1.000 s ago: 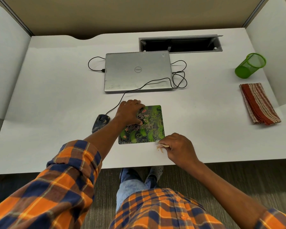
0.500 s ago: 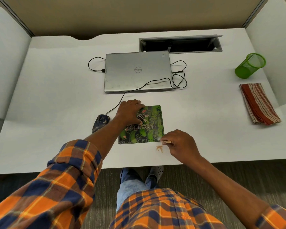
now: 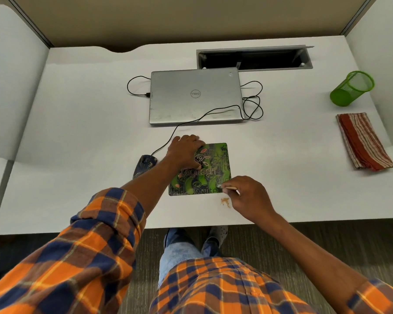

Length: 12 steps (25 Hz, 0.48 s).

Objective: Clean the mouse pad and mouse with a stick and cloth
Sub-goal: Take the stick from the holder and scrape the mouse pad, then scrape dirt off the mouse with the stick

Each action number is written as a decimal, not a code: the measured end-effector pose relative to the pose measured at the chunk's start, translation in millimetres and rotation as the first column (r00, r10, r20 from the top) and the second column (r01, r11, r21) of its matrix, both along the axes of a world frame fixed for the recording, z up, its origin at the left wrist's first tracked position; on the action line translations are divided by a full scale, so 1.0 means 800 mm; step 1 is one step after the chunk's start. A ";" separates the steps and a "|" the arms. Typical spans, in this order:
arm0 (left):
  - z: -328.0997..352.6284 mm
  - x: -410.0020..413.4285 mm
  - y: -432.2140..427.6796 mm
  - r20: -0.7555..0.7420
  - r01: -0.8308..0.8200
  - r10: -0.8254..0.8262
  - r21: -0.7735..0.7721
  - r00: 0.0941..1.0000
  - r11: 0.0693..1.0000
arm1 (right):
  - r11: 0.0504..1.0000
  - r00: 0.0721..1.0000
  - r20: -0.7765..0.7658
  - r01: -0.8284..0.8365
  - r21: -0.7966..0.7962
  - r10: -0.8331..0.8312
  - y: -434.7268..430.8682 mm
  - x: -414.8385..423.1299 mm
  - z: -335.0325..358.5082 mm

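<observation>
Your right hand (image 3: 250,198) pinches stick (image 3: 230,188); left hand (image 3: 184,152) presses mouse pad (image 3: 213,168) down. Risk: right hand smears crumbs (image 3: 225,201) just beside it.

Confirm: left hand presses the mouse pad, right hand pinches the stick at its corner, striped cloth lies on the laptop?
Not quite. The head view shows the striped cloth on the desk at the right, near the green cup, apart from the laptop. The rest holds.

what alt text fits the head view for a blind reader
A person's right hand holds a stick to the near corner of the green mouse pad while the left hand presses the pad down; brown crumbs lie on the white desk.
</observation>
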State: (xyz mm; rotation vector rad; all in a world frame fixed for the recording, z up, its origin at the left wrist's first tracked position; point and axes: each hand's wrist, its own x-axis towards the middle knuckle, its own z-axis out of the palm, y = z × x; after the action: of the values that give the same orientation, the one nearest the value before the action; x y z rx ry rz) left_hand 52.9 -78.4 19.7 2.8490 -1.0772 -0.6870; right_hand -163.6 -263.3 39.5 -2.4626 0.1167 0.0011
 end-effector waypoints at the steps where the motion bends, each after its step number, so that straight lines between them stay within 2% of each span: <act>1: 0.002 0.004 -0.001 -0.006 0.016 -0.016 0.007 1.000 1.000 | 0.999 0.999 0.001 0.036 0.032 -0.036 0.004 0.004 0.005; 5: 0.021 0.024 0.012 -0.019 -0.008 0.007 -0.055 1.000 0.998 | 0.980 0.990 0.003 0.140 0.141 -0.142 0.027 0.026 0.021; 9: 0.042 0.045 0.069 -0.206 -0.132 0.088 -0.211 0.975 0.969 | 0.965 0.987 0.010 0.152 0.214 -0.158 0.065 0.055 0.028; 12: 0.055 0.060 0.130 -0.249 -0.203 0.139 -0.253 0.958 0.946 | 0.953 0.982 0.026 0.173 0.249 -0.185 0.103 0.077 0.034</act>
State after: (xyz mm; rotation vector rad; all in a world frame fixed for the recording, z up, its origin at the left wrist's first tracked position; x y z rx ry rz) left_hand 101.0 25.8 63.3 2.5144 -0.8072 -0.7602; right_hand -101.8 -180.6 66.5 -2.1943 0.3000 -0.1169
